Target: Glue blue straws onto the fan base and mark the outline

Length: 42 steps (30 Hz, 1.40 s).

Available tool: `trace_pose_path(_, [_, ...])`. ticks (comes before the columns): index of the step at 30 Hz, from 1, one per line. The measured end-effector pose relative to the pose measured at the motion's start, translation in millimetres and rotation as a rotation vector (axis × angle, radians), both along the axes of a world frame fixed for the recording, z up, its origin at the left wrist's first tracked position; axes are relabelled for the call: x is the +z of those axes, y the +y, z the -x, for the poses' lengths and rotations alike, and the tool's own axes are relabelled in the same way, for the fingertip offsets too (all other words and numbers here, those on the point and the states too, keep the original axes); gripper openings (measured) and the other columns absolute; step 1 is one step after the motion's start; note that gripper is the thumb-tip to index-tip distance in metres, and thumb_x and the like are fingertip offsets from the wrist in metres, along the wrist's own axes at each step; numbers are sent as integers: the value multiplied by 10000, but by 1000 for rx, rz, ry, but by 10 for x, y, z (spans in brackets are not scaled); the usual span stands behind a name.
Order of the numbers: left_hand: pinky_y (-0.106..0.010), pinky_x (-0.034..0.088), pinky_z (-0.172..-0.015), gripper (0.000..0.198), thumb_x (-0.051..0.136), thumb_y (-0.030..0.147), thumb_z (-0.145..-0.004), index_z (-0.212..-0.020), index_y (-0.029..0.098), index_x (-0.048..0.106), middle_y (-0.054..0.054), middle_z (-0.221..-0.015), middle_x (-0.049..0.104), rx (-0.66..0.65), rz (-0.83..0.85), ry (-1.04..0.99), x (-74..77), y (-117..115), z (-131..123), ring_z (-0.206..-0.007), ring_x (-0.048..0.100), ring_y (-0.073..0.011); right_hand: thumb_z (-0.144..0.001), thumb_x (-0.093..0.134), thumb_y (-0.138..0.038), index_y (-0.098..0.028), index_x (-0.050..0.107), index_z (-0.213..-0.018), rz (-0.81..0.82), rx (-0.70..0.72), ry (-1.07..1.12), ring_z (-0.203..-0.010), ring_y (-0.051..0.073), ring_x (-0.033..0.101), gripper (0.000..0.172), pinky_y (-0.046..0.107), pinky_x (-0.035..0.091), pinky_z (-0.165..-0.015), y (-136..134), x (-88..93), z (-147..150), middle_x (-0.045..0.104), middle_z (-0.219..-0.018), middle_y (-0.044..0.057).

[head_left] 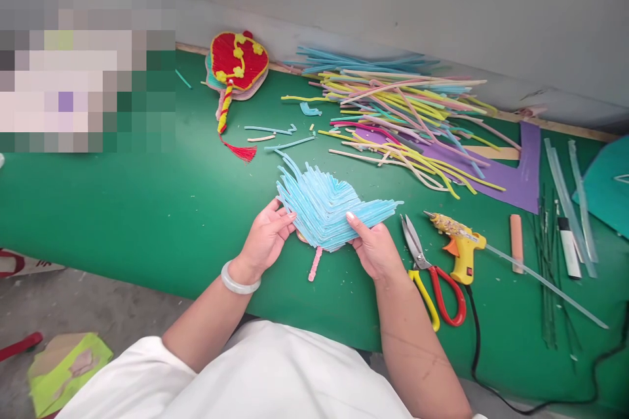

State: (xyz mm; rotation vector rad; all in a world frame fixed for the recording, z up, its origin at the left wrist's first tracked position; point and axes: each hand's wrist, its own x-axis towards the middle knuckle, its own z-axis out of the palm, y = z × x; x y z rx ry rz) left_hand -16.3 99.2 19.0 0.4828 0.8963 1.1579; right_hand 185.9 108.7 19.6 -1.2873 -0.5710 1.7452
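As the head view looks down over the green counter [122, 209], the blue fan [327, 203] sits in the middle, just above the counter's near edge, between the two hands. It is made of fuzzy blue sticks laid in a V pattern, and it lies nearly flat. Its short pink handle [314, 264] points down toward the person, a bit to the left. Loose stick ends poke out to the upper left and to the right. The left hand [265, 242] is at the fan's left edge, low down. Its grip is mostly closed, with the fingers curled onto that edge. The right hand [376, 250] is at the lower right edge. Its grip pinches the fan, thumb on top and the other fingers tucked under, where they cannot be seen. Both hands touch the fan, so neither one is nearer. A pale bracelet [238, 283] is on the left wrist. Just right of the right hand lie scissors [432, 281] with red and yellow handles, and beside them a yellow glue gun [459, 245]. Farther back, a big pile of colored sticks [403, 105] lies partly over a purple sheet [523, 177], and a red fan [239, 62] lies near the wall.
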Motion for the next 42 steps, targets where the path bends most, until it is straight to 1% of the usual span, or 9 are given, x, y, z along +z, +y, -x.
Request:
trace_pose_path(3, [-349,582,-687,296,759,273,-807,-1026,134,616,-82,-922,734,-40,44,44,-21,2,-11,-750,707,-200,-719,835,-439,-243,666,-1212,-18,9,7,-1148,294,661,557,462,576,-941,-4,-20,-14,733,-1186,47])
trace_pose_path(5, [-336,577,-628,275,762,302,-808,-965,122,625,-90,-906,737,-63,57,68,-26,1,-20,-741,707,-210,-730,828,-439,-238,663,-1216,-25,8,1,-1148,290,661,551,455,578,-939,-8,-27,-23,732,-1189,48])
trace_pose_path(8, [-325,566,-588,299,769,323,-807,-975,120,628,-89,-906,738,-70,47,90,-23,-1,-29,-723,702,-207,-734,823,-448,-226,674,-1190,-26,14,-15,-1139,294,665,528,461,584,-928,-13,-31,-31,737,-1174,55])
trace_pose_path(11, [-322,563,-594,310,771,327,-809,-989,121,625,-88,-912,737,-72,43,112,-17,-3,-32,-719,700,-200,-737,818,-451,-222,686,-1152,-33,20,-19,-1143,293,662,492,461,583,-928,-14,-33,-37,736,-1173,55])
trace_pose_path(16, [-321,564,-586,296,770,351,-811,-953,131,631,-87,-899,739,-99,16,120,-9,-7,-31,-708,700,-203,-741,813,-452,-235,698,-1107,-34,29,-18,-1176,286,644,441,448,572,-949,-10,-19,-48,736,-1174,41])
trace_pose_path(22, [-342,587,-605,291,760,358,-822,-994,143,663,-79,-913,742,-99,-24,107,-15,-12,-36,-713,699,-204,-736,823,-444,-232,708,-1119,-47,30,23,-1161,293,654,453,465,560,-972,-12,20,-63,737,-1174,49])
trace_pose_path(27, [-357,599,-638,278,770,357,-811,-964,140,688,-84,-912,747,-99,-32,100,-7,-9,-39,-781,709,-229,-728,825,-461,-241,702,-1164,-55,48,28,-1157,308,656,503,500,549,-982,-13,46,-86,729,-1190,55])
trace_pose_path(32, [-358,596,-632,285,772,364,-806,-958,136,691,-80,-886,743,-101,-45,115,10,-11,-43,-773,707,-229,-745,815,-447,-253,679,-1212,-68,65,50,-1176,295,642,524,482,559,-973,-10,53,-103,731,-1188,41])
trace_pose_path(42, [-330,568,-594,280,758,382,-818,-938,144,672,-72,-865,737,-97,-55,150,2,-11,-53,-714,694,-207,-730,824,-451,-248,699,-1150,-50,47,35,-1161,300,653,483,492,559,-970,-6,36,-97,724,-1203,45])
